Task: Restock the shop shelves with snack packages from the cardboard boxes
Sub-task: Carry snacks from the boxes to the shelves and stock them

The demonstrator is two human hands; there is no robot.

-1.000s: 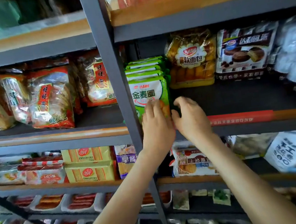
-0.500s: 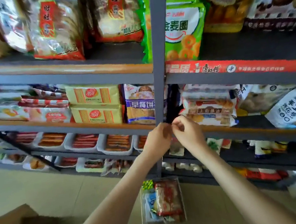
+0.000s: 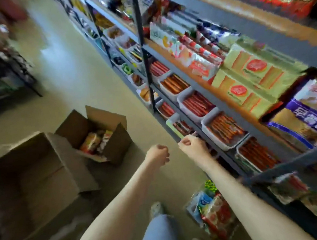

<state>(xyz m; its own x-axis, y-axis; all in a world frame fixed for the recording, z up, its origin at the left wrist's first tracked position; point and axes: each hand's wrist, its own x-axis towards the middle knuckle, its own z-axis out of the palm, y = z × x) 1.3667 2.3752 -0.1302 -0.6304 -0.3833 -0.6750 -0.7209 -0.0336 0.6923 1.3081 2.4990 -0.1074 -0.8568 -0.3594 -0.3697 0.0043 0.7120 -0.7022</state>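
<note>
Your left hand (image 3: 158, 154) and right hand (image 3: 193, 146) are out in front, side by side, fingers curled, holding nothing. A small open box (image 3: 120, 143) with snack packs (image 3: 94, 141) sits at ten o'clock. Shelves (image 3: 242, 26) with trays (image 3: 204, 123) of red sticks are at two o'clock.

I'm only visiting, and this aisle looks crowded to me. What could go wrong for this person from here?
The snack packets lying on the floor beside the shoe could get trodden on or cause a slip. The small cardboard box and the large cardboard box stand open just ahead, so a foot might catch a flap.
</note>
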